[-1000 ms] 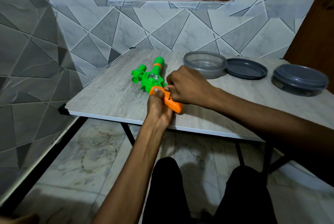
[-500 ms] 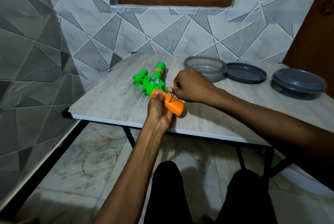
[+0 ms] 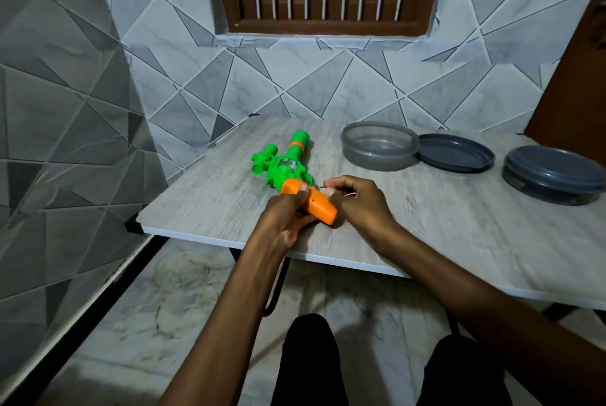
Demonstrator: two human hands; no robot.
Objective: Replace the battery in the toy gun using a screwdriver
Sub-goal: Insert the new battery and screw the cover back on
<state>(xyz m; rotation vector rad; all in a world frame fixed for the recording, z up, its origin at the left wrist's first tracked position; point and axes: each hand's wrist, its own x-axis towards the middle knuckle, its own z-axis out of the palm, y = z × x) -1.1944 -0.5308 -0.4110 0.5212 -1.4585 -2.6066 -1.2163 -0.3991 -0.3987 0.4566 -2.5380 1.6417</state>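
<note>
Green-and-orange plastic toy gun (image 3: 284, 171): flat on grey wood-grain table (image 3: 426, 228), its orange handle (image 3: 320, 209) clasped in my left hand (image 3: 284, 218) to stop it turning. Thin metal screwdriver (image 3: 324, 187): pinched in my right hand (image 3: 355, 200), just beside that handle.

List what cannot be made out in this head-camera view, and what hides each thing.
Head view only.
Tool in the right hand: fingers hide all but a thin tip.
Orange handle of the toy gun: left hand covers its near side; no screw or battery visible.
Lidded container: lid hides contents.
</note>
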